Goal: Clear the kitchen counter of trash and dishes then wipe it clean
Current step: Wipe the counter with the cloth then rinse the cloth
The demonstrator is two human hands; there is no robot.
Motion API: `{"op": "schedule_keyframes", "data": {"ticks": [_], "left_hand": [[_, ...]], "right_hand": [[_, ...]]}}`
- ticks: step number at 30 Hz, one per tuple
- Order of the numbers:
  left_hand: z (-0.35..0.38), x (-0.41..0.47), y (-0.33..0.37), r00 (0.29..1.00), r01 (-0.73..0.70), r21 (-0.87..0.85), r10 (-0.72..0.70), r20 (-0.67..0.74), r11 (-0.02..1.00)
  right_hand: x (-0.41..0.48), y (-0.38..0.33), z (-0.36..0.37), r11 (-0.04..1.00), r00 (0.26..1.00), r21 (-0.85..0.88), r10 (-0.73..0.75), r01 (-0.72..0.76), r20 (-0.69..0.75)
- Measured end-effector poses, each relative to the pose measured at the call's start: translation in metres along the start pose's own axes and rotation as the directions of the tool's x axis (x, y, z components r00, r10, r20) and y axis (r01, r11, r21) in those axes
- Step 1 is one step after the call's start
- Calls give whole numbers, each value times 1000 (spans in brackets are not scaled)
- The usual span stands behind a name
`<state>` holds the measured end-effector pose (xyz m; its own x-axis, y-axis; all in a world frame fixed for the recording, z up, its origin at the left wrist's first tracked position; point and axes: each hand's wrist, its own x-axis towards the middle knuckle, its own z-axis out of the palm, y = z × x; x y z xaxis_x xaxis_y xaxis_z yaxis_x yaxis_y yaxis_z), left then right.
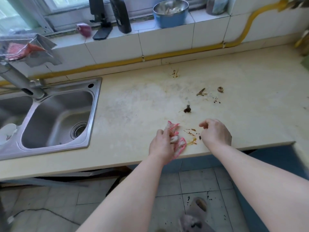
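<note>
No dishes on the bench [133, 106], but the wiping looks barely begun, with brown scraps [187, 110] and sauce smears [190, 131] left to clear. The left hand [160, 144] grips the bunched pink-edged cloth [181, 144] at the front edge — smears at its three o'clock, scraps at one. The right hand [216, 133] hovers loosely curled, and I cannot tell whether it pinches anything.

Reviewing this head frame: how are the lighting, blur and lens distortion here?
Head view: soft daylight from the window, no hard shadows on the counter; wide-angle distortion bows the counter's front edge and the yellow pipe; the faucet and left margin are smeared; left hand, rag, right hand and brown stains are legible.
</note>
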<state>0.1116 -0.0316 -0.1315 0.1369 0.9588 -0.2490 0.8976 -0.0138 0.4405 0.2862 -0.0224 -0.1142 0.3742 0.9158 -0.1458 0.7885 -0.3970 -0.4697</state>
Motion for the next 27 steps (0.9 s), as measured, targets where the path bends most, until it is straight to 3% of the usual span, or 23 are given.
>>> {"op": "schedule_keyframes", "data": {"ticks": [6, 12, 14, 16, 18, 19, 20, 22, 23, 24, 26, 27], "left_hand": [[25, 28, 78, 981, -183, 50, 179, 77, 982], [40, 55, 119, 945, -261, -94, 274, 177, 961], [27, 65, 116, 930, -142, -319, 237, 281, 937], [5, 75, 101, 885, 132, -597, 177, 431, 791], [-20, 85, 78, 865, 318, -677, 89, 494, 664], [-32, 91, 66, 882, 348, -655, 3, 471, 670], [-40, 95, 54, 915, 337, -567, -120, 384, 752], [-45, 95, 35, 947, 318, -197, -320, 24, 927], [-43, 89, 29, 951, 268, -57, -274, -140, 962], [-36, 81, 26, 973, 147, 38, -138, -185, 988], [-12, 67, 25, 989, -151, 195, 149, 23, 969], [-1, 64, 23, 974, -211, 252, 182, 135, 944]], "right_hand": [[21, 28, -20, 998, 996, 44, 51, -48, -77], [43, 53, -40, 993, 980, 86, 100, -86, -173], [49, 57, -46, 990, 975, 112, 107, -86, -197], [57, 60, -50, 988, 974, 113, 122, -101, -191], [64, 60, -51, 988, 983, 81, 142, -134, -115], [67, 60, -51, 988, 987, 51, 150, -147, -64], [68, 59, -49, 987, 987, 22, 159, -159, -21], [70, 57, -43, 986, 985, 1, 169, -169, 29], [71, 53, -39, 987, 986, 3, 160, -160, 41], [70, 51, -35, 989, 988, 5, 150, -150, 43], [72, 44, -29, 993, 992, -3, 114, -114, 46], [73, 41, -27, 995, 994, -3, 97, -97, 42]]}}
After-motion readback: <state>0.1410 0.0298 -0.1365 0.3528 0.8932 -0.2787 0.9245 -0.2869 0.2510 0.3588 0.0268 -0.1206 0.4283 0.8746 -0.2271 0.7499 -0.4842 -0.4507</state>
